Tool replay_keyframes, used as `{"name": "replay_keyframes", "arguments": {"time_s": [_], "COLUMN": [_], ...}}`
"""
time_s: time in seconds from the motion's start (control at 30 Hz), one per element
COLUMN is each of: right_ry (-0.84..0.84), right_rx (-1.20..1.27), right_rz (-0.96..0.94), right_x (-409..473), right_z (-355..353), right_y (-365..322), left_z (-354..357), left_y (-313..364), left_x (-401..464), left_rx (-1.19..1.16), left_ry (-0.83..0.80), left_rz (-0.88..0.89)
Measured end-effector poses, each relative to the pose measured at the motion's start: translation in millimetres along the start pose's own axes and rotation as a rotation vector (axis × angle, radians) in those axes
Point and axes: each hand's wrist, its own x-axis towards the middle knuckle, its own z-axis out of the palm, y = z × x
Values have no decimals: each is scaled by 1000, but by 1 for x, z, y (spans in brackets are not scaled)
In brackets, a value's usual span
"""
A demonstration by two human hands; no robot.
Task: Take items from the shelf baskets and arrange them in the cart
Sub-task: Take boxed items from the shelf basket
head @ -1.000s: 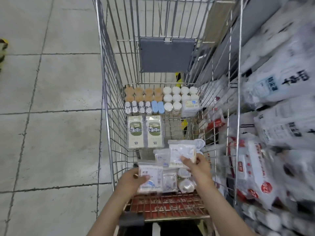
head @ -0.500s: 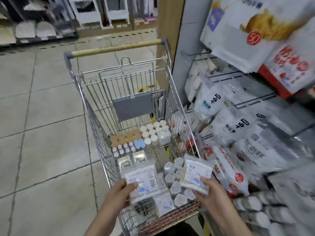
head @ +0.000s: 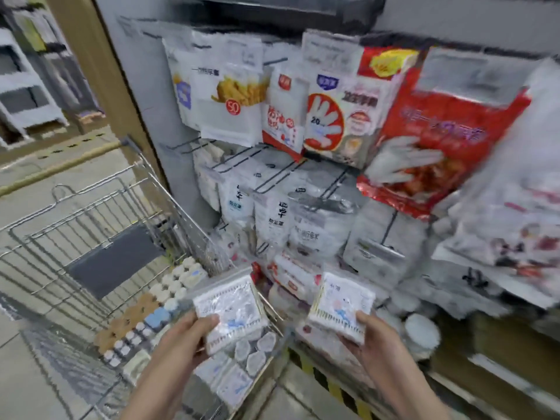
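Note:
My left hand [head: 185, 339] grips a flat clear pack of cotton swabs [head: 231, 309] over the near right corner of the wire cart [head: 91, 213]. My right hand [head: 371, 344] holds a second swab pack [head: 341, 304] to the right of the cart, in front of the low shelf goods. Inside the cart stand rows of small capped bottles [head: 157, 307] and, near me, small round tubs [head: 257, 350] and more flat packs [head: 224, 380]. The whole view is motion-blurred.
The shelf on the right carries hanging bags of disposable gloves [head: 336, 113], a large red bag [head: 436, 137] and white dust-cover packs [head: 272, 219] on wire hooks. A wooden post [head: 100, 71] stands behind the cart. Yellow-black floor tape [head: 333, 386] runs along the shelf base.
My view has swung up and right from the cart toward the shelf. Both hands lifted their swab packs out of the cart, and the right one moved past the cart's side toward the shelf.

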Motion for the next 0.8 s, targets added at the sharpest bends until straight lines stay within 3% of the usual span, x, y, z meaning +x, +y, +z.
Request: {"name": "replay_keyframes", "arguments": {"time_s": [0.2,0.33,0.47,0.8], "right_ry": [77,161,232,282], "right_rx": [26,32,58,222], "right_rz": [-215,-335,-414,-487], "right_x": [-82,-147,-201,-269], "right_z": [-95,-176,-252,-361], "right_y": [-41,-64,-73,-98], "left_z": [93,168,231,330], "left_y": [-7,-41,-81,-102], "left_x": [-44,-96,-149,-230], "left_rx": [161,126,243,354], "left_ry": [-260,-410,-597,-742], "left_rz": [78,65,11,53]}}
